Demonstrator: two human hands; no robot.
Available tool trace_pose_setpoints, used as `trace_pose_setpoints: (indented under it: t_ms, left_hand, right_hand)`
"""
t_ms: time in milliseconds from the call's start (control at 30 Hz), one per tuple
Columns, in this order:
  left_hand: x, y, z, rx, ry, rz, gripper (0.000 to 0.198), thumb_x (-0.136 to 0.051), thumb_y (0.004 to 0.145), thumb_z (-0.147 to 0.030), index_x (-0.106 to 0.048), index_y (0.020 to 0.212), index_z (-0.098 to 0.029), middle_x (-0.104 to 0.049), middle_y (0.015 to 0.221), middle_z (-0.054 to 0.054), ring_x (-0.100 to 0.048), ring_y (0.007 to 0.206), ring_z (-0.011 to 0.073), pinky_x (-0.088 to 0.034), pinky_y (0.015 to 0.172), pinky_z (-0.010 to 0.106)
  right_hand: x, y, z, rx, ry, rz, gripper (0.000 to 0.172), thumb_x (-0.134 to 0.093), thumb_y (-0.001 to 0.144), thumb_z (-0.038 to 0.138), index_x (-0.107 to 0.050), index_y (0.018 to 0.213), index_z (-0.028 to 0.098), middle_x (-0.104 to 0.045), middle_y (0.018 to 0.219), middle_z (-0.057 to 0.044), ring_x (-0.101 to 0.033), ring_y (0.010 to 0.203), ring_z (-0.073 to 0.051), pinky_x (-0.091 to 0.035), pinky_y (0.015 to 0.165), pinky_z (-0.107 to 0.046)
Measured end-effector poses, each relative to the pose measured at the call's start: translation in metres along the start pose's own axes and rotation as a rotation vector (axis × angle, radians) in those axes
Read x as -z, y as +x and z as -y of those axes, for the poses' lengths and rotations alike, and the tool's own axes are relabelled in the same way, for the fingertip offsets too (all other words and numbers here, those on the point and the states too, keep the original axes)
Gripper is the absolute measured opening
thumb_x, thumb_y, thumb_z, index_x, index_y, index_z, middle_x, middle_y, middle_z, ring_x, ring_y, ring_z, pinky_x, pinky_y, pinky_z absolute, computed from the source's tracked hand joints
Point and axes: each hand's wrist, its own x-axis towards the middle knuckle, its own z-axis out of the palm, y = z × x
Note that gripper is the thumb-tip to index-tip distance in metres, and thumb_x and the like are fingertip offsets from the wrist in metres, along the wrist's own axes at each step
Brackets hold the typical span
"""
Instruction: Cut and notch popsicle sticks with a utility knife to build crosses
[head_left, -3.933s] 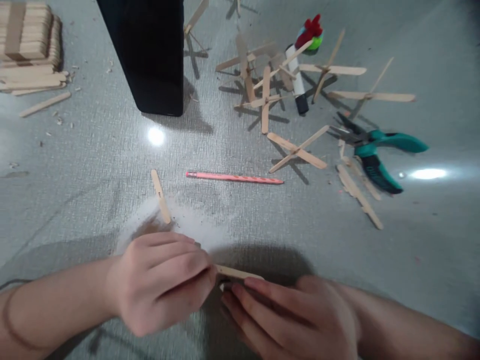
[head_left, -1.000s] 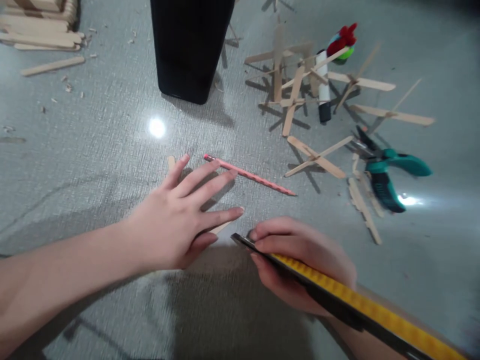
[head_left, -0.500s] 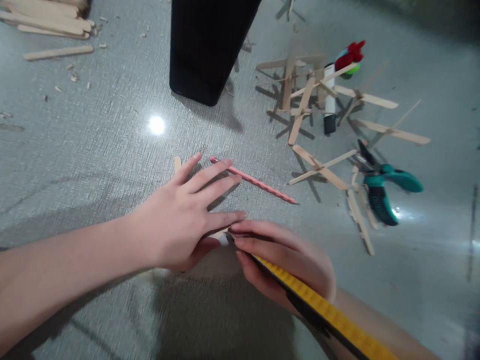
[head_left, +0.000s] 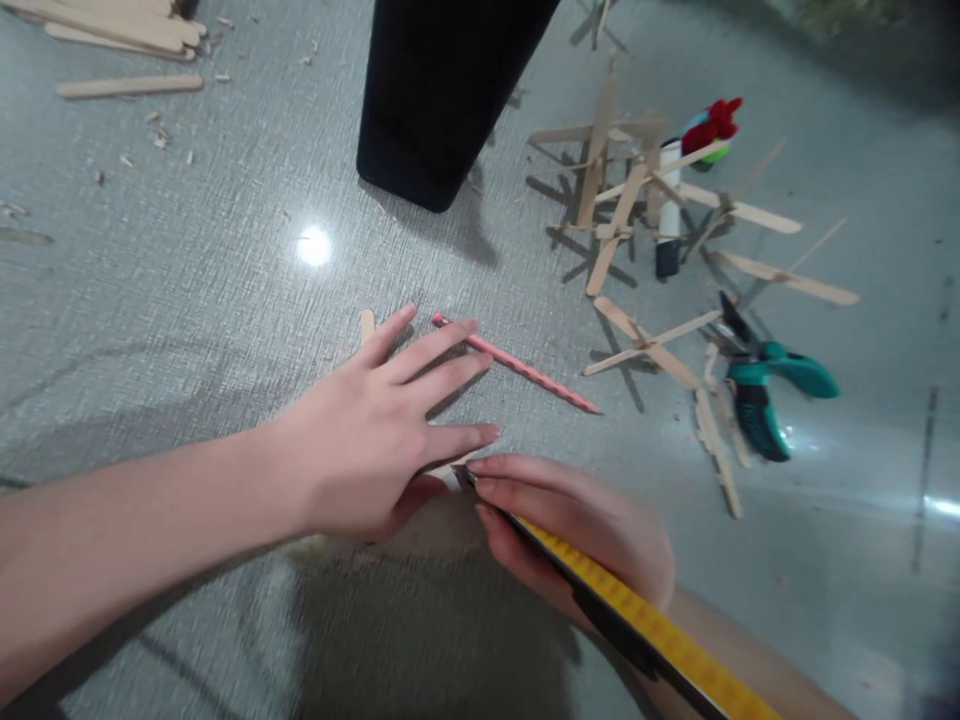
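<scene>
Nearest me, at six o'clock, my right hand [head_left: 577, 530] is curled shut round a long yellow-and-black tool [head_left: 645, 625], which I take for a utility knife. Its body runs off toward five o'clock and its dark tip points to ten o'clock, ending just beside my left thumb. My left hand [head_left: 375, 440] lies at ten o'clock of the right, fingers spread and palm flat on the grey desk [head_left: 187, 300]. It presses down a craft stick [head_left: 447, 467], of which only a pale end shows between thumb and little finger, right at the tool's tip; whether tip and wood touch I cannot tell. I judge the step in hand to be setting the tip on the pinned stick. A stroke from here would call for firm weight from the left palm, fingers held clear of the edge, and a short, controlled pull. Past my index finger the end of a second stick [head_left: 367, 322] peeps out, and my middle fingertip seems to overlie the near end of a pink pencil [head_left: 532, 377] that slants toward four o'clock. Farther, at two o'clock, teal pliers [head_left: 757, 395] lie beside a stick cross [head_left: 645, 342]. Beyond them are a tangle of stick crosses [head_left: 622, 180], a white marker [head_left: 667, 215] and a red-and-green trinket [head_left: 712, 125]. At twelve o'clock stands a black block [head_left: 442, 100], and at eleven a stick pile [head_left: 112, 25].
</scene>
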Motion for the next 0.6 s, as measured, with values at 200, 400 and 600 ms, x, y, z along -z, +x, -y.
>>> trace_pose_setpoints:
  t_ms: [200,400,600]
  left_hand:
    - [-0.0005,-0.0006,-0.0003,-0.006,-0.028,-0.033,0.054,-0.075,0.081,-0.035,-0.061,0.134,-0.03,-0.047,0.153,0.008,-0.029,0.151,0.0415,-0.019,0.121,0.073]
    - [-0.0015,0.0,-0.0009,-0.007,-0.017,-0.036,0.055,-0.075,0.081,-0.035,-0.062,0.134,-0.029,-0.047,0.154,0.01,-0.028,0.151,0.0418,-0.019,0.121,0.072]
    - [-0.0005,0.0,-0.0009,-0.006,-0.025,-0.032,0.054,-0.074,0.082,-0.035,-0.061,0.133,-0.029,-0.047,0.154,0.008,-0.029,0.151,0.0414,-0.019,0.121,0.072]
  right_hand:
    - [-0.0009,-0.0027,0.0007,-0.017,-0.02,0.009,0.035,-0.066,0.084,0.007,-0.066,0.113,0.027,-0.079,0.1,-0.004,-0.078,0.079,-0.019,-0.068,0.07,-0.027]
    - [0.0,-0.0007,0.0009,-0.001,-0.039,-0.001,0.033,-0.066,0.085,0.009,-0.065,0.113,0.027,-0.079,0.099,-0.004,-0.078,0.08,-0.019,-0.068,0.072,-0.027]
    - [-0.001,0.0033,0.0003,0.024,-0.018,-0.028,0.03,-0.067,0.083,0.007,-0.068,0.108,0.024,-0.079,0.096,-0.006,-0.078,0.077,-0.017,-0.067,0.071,-0.022]
